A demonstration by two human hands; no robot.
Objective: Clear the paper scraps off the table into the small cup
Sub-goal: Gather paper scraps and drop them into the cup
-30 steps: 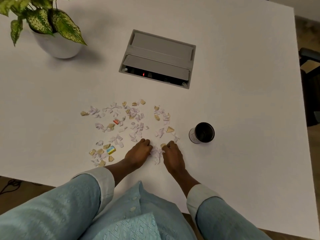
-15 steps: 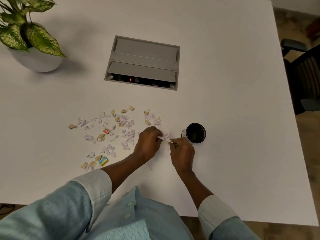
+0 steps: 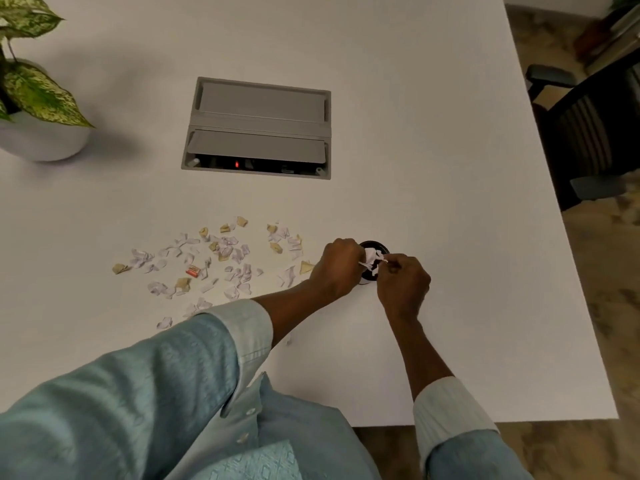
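A small black cup [image 3: 373, 244] stands on the white table [image 3: 450, 209], mostly hidden behind my hands. My left hand [image 3: 337, 266] and my right hand [image 3: 403, 284] are pressed together directly over the cup's mouth, both closed on a bunch of white paper scraps [image 3: 372, 258] held between them. Several more white, tan and coloured paper scraps [image 3: 221, 258] lie scattered on the table to the left of the cup. One scrap [image 3: 165, 322] lies near my left sleeve.
A grey cable box [image 3: 258, 128] is set into the table behind the scraps. A potted plant in a white pot [image 3: 41, 136] stands at the far left. A dark chair [image 3: 588, 133] is beyond the table's right edge.
Both hands gathered a bunch of scraps near the table's front, lifted it and carried it right. The bunch is now over the cup's mouth.
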